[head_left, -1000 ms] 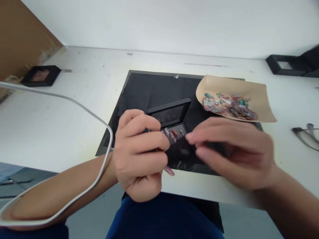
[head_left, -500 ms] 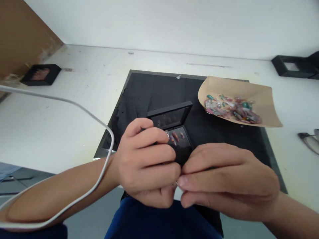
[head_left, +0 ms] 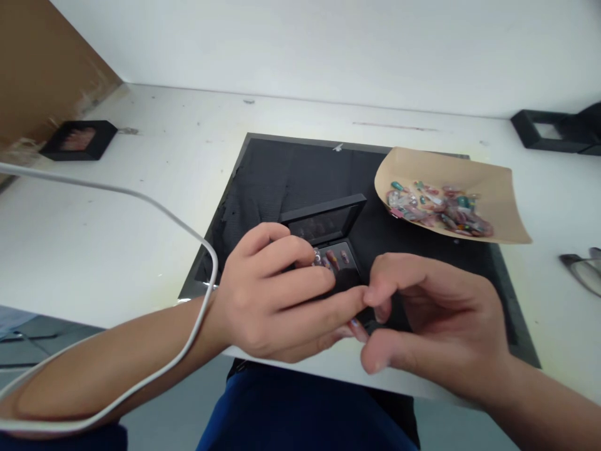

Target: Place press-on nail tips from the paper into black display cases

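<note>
My left hand reaches over an open black case, its thumb and index finger pinching a pinkish press-on nail that sticks out past the fingertips. Close by on the right, my right hand has its thumb spread from its curled fingers, with a fingertip against the left index fingertip. Behind the hands, the case's windowed lid stands tilted up. Several press-on nails lie in the case's dark insert; the left fingers hide part of it.
A tan paper tray with a heap of mixed press-on nails stands on the black mat. Another black case lies at the far left. A white cable crosses my left forearm. Glasses rest at the right edge.
My right thumb and fingers have parted from their pinch, and the hand has lifted slightly. My left index finger has straightened toward the right, and the nail now shows at its tip.
</note>
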`<state>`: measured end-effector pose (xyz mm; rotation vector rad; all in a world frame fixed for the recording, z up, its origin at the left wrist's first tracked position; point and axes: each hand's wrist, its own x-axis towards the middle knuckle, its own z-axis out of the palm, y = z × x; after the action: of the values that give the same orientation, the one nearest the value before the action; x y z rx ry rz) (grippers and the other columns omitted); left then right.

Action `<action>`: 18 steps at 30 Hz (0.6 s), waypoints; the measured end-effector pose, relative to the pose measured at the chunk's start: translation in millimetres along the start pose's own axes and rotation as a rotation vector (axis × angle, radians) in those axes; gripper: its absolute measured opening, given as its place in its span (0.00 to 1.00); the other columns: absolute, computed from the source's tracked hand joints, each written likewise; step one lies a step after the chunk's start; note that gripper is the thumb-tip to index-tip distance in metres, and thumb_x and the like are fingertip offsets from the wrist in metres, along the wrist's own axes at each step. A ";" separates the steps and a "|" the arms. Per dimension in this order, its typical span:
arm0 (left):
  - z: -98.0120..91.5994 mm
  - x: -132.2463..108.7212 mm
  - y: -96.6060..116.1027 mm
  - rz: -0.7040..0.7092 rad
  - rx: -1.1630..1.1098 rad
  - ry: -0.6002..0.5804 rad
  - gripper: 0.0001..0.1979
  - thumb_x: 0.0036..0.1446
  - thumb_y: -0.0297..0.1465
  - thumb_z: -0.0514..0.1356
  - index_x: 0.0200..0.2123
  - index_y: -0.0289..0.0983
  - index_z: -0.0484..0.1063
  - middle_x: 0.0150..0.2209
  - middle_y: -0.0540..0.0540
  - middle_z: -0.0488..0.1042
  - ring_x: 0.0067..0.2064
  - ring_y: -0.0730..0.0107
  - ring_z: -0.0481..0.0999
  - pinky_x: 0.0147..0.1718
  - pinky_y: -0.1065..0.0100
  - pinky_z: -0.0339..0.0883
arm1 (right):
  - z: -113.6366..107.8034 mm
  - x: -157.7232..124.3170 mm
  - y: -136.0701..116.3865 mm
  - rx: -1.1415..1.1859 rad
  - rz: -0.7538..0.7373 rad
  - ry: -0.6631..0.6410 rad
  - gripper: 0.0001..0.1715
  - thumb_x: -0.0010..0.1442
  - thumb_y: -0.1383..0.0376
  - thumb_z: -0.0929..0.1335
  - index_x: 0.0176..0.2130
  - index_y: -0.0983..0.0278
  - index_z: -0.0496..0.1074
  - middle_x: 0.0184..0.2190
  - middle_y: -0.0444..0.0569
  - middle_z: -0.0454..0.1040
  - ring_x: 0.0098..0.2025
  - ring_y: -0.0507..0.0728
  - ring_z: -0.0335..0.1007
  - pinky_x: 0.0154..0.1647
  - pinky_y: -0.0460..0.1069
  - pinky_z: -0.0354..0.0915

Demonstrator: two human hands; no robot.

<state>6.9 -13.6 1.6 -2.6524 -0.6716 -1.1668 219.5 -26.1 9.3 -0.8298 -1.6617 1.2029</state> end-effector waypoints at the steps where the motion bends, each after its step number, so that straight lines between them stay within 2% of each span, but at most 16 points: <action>1: 0.1 -0.1 0.0 -0.005 0.013 0.000 0.10 0.61 0.38 0.62 0.41 0.41 0.80 0.26 0.53 0.79 0.29 0.65 0.71 0.32 0.59 0.65 | 0.2 -0.9 0.4 0.037 0.068 0.009 0.22 0.43 0.59 0.83 0.33 0.62 0.74 0.21 0.39 0.71 0.22 0.49 0.67 0.21 0.44 0.66; 4: -0.8 -0.9 0.3 -0.015 0.007 -0.048 0.10 0.59 0.35 0.66 0.44 0.43 0.80 0.27 0.55 0.80 0.29 0.68 0.71 0.29 0.62 0.66 | 0.6 -1.9 3.7 0.117 0.231 -0.025 0.25 0.43 0.60 0.83 0.37 0.62 0.73 0.21 0.39 0.72 0.21 0.49 0.67 0.20 0.43 0.66; 6: -2.9 -2.1 1.1 -0.013 0.004 -0.047 0.08 0.60 0.33 0.66 0.44 0.44 0.80 0.28 0.56 0.81 0.29 0.70 0.72 0.30 0.63 0.68 | 0.1 -1.8 6.4 0.095 0.243 -0.060 0.24 0.46 0.60 0.82 0.39 0.63 0.75 0.21 0.38 0.71 0.21 0.48 0.67 0.19 0.43 0.64; 9: -10.5 -2.9 2.5 -0.019 0.025 -0.020 0.07 0.63 0.32 0.64 0.43 0.48 0.79 0.28 0.57 0.80 0.29 0.73 0.74 0.32 0.64 0.70 | -1.8 -2.1 6.3 -0.071 0.063 -0.060 0.26 0.46 0.59 0.82 0.43 0.63 0.78 0.23 0.39 0.73 0.22 0.47 0.66 0.20 0.42 0.63; 13: -27.3 1.1 1.9 0.028 0.002 -0.181 0.09 0.62 0.31 0.65 0.44 0.51 0.79 0.32 0.57 0.81 0.32 0.73 0.77 0.35 0.64 0.73 | -4.8 -4.0 -2.8 -0.357 -0.248 -0.068 0.24 0.51 0.60 0.80 0.47 0.65 0.77 0.26 0.42 0.77 0.26 0.48 0.71 0.28 0.43 0.70; 18: -38.6 4.5 -0.2 0.056 -0.014 -0.212 0.07 0.61 0.30 0.65 0.40 0.49 0.79 0.34 0.57 0.82 0.32 0.72 0.78 0.34 0.63 0.74 | -5.9 -8.6 -10.0 -0.681 -0.364 -0.078 0.15 0.63 0.59 0.73 0.49 0.61 0.77 0.25 0.42 0.78 0.25 0.50 0.72 0.28 0.44 0.72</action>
<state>-15.9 -24.5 31.2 -2.8128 -0.6183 -0.8868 228.1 -34.7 17.2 -0.8265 -2.2115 0.4126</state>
